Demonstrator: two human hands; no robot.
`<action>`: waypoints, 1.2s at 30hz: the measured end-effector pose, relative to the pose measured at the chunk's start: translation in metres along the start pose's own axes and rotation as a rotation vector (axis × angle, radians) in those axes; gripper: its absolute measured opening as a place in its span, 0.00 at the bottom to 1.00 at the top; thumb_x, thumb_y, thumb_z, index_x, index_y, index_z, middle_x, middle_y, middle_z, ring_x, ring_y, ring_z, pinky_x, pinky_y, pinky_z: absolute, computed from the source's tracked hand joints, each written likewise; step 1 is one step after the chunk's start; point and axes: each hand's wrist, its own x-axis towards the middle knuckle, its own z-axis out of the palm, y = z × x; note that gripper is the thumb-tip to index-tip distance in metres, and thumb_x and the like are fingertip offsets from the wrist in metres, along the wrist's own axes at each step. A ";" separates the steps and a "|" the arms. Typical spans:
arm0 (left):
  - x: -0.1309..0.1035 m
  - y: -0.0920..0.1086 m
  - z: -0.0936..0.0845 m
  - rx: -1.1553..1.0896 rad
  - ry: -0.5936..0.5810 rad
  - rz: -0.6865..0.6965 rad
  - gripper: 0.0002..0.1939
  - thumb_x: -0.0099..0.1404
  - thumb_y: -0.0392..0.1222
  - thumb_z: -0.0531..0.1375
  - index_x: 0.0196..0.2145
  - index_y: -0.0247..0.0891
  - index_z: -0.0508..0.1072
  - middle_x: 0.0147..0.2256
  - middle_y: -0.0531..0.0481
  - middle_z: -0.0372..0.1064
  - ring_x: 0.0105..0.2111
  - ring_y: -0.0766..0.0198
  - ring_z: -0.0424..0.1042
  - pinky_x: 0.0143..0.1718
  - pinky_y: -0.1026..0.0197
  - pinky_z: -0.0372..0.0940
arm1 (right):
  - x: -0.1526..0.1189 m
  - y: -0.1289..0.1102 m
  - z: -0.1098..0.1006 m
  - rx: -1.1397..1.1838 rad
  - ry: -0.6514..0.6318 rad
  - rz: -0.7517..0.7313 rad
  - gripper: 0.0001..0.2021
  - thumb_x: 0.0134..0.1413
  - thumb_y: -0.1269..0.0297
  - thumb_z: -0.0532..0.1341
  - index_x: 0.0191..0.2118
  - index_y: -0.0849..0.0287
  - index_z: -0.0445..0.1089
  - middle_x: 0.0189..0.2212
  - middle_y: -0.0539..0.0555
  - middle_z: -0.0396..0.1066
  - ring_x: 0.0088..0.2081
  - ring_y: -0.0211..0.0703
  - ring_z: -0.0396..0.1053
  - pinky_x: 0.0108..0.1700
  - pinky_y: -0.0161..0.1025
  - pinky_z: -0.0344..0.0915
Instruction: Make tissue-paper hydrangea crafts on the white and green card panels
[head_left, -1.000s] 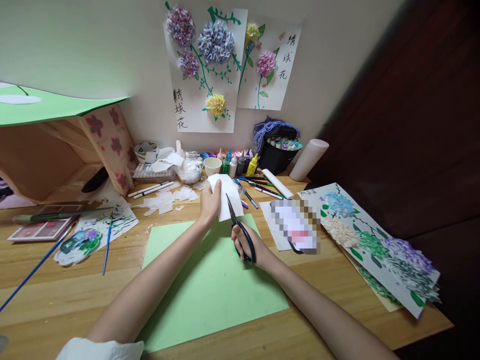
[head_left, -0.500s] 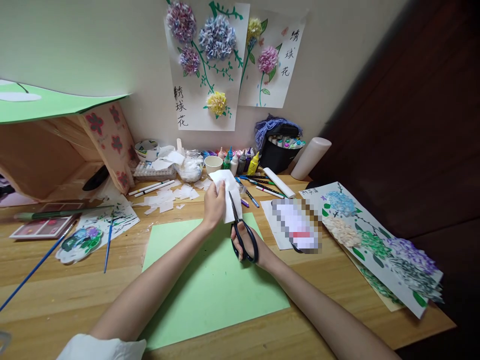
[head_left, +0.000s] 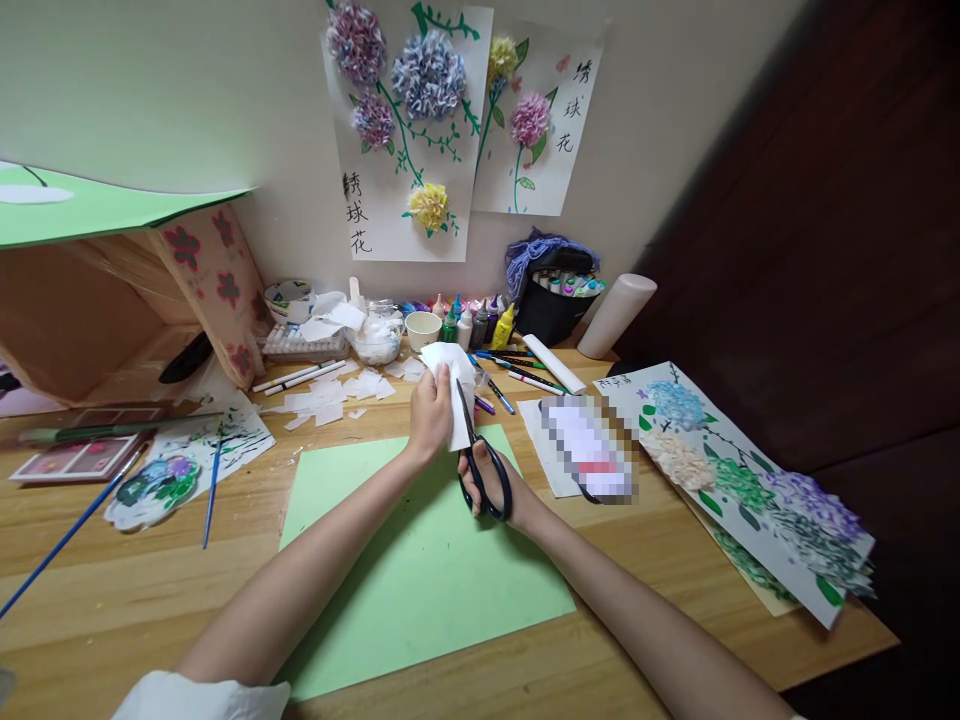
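My left hand (head_left: 430,412) pinches a piece of white paper (head_left: 459,425) upright, thumb on its near face. Black-handled scissors (head_left: 491,490) are in my right hand (head_left: 517,497), with fingers through the loops. Their dark blades point up and lie against the paper's right part, just right of my left thumb. Whether the blades have cut through cannot be made out. Both hands are above the far part of a green sheet (head_left: 420,590) lying on the wooden table.
Cut white paper pieces (head_left: 322,400) lie beyond the green sheet. Paint bottles (head_left: 480,325), a paper cup (head_left: 424,330) and markers (head_left: 525,370) stand or lie along the wall. A paint palette (head_left: 150,490) and brushes are at left, flower artwork (head_left: 750,490) at right.
The scissors stay at the paper, and their blades look closer together over it. The whole view has shifted slightly; both hands keep nearly the same place.
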 end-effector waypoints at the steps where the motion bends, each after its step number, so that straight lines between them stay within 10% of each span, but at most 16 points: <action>1: 0.000 0.000 0.000 0.000 0.002 0.000 0.16 0.67 0.47 0.47 0.28 0.36 0.64 0.27 0.51 0.64 0.28 0.65 0.63 0.30 0.65 0.55 | 0.001 0.001 0.000 0.000 0.007 -0.008 0.33 0.39 0.27 0.44 0.28 0.57 0.56 0.09 0.41 0.54 0.10 0.31 0.54 0.14 0.30 0.56; 36: -0.008 0.003 0.004 -0.066 -0.080 -0.057 0.17 0.65 0.51 0.49 0.26 0.37 0.63 0.24 0.54 0.61 0.26 0.67 0.61 0.29 0.65 0.55 | -0.001 -0.011 -0.014 -0.081 0.038 -0.083 0.29 0.43 0.30 0.47 0.27 0.56 0.55 0.10 0.41 0.52 0.10 0.30 0.53 0.12 0.28 0.55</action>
